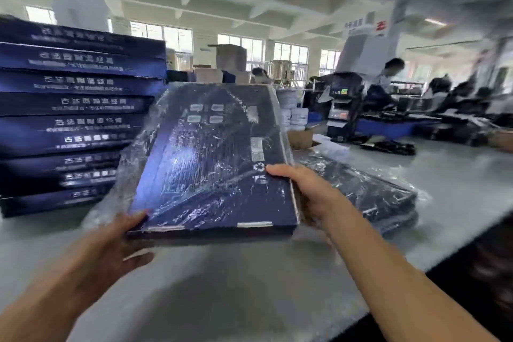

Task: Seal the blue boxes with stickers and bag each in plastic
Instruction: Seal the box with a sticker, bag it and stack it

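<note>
Grey table (249, 286) below bagged blue box (216, 161), left hand (111, 253) and right hand (313, 194) tight around its edges.

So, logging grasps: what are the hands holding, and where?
Both hold the bagged blue box: left hand at its near left corner, right hand on its right edge.

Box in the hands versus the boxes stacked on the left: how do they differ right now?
The held box is inside a crinkled plastic bag; the stacked boxes show no plastic. The held box is tilted, gripped by the left hand and right hand; the stacked boxes lie flat in a pile. The held box shows its broad face, the stacked boxes their edges. Both are dark blue with white print.
</note>
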